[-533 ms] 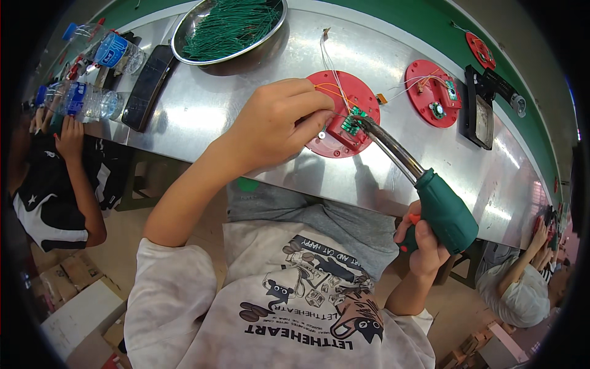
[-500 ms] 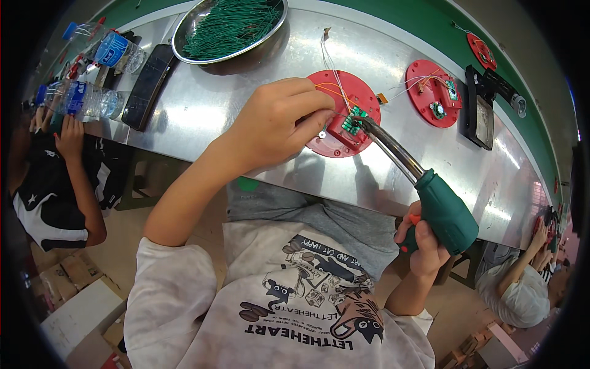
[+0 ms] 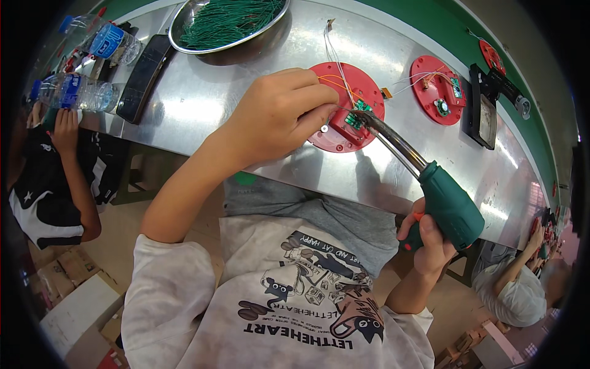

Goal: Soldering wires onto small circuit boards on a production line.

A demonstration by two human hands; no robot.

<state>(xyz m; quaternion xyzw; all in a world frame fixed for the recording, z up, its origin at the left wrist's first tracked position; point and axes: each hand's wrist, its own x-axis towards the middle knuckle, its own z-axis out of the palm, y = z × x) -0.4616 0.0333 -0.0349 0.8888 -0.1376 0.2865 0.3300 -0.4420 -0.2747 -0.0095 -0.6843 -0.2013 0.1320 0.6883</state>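
Observation:
In my right hand (image 3: 427,243) is a green soldering gun (image 3: 453,206), its fingers wrapped round the grip. The gun's long metal nozzle (image 3: 398,144) slants up and left to a small green circuit board (image 3: 354,121), and its tip is at the board. My left hand (image 3: 279,114) is closed in a pinch just left of the board. A thin dark wire (image 3: 344,109) runs from its fingertips to the board. The board sits on a raised block of a round red plastic cover (image 3: 365,80). Orange and white wires (image 3: 335,56) trail from that cover.
A metal bowl (image 3: 230,48) of green wires (image 3: 230,21) stands at the back. Further right are a second red cover (image 3: 424,71) and a black tray with a metal stand (image 3: 485,114). Left lie a dark case (image 3: 144,80) and plastic bottles (image 3: 86,92). Other people sit at both sides.
The view has shifted slightly. Both hands keep their grips, and the soldering gun's tip is still at the circuit board.

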